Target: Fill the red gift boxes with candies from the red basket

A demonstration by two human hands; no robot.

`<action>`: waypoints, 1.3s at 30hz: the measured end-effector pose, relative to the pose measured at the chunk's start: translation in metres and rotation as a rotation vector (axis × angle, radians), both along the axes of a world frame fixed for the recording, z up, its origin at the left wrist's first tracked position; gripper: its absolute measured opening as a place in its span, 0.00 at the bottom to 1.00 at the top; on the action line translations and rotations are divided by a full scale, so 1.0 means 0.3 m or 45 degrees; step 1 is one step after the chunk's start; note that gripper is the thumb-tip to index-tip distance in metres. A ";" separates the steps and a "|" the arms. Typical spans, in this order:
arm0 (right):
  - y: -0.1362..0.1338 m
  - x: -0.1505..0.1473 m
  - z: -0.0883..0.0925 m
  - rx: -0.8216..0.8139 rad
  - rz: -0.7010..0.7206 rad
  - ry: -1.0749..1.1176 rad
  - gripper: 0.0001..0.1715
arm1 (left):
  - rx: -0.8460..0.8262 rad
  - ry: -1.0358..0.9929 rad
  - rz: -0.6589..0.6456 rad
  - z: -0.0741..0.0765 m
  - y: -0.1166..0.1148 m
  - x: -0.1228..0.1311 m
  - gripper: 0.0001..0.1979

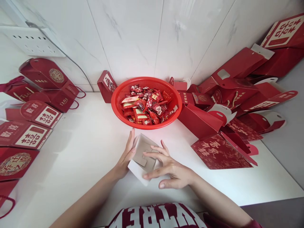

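Note:
A small cardboard box (142,152), white outside and beige inside with interlocking bottom flaps, rests on the white table (83,148) in front of me. My left hand (125,156) lies flat against its left side, fingers stretched upward. My right hand (169,169) covers its right side, fingers spread and pressing on the folded flaps. Just beyond the box stands a red plastic basket (118,95) filled with red wrapped candies (147,106).
Finished red gift boxes with handles (35,114) line the left side. A heap of unfolded and half-folded red boxes (220,152) lies on the right, up to the wall. A white power strip (30,41) hangs on the tiled wall at upper left.

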State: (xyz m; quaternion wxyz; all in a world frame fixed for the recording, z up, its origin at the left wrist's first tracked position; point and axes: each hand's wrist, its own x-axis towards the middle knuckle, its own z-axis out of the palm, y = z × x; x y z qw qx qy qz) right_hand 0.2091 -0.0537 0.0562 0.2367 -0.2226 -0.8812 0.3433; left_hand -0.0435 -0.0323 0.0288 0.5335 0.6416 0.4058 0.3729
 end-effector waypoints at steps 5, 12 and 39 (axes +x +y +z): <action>-0.011 -0.015 0.020 -0.025 -0.053 -0.025 0.17 | 0.329 0.293 -0.071 0.047 0.022 -0.023 0.22; -0.017 -0.032 0.027 -0.062 -0.363 0.086 0.09 | 0.437 0.257 -0.330 0.065 0.029 -0.039 0.36; 0.027 0.029 -0.002 0.116 -0.393 0.054 0.32 | 0.412 0.314 -0.337 0.021 0.006 -0.002 0.63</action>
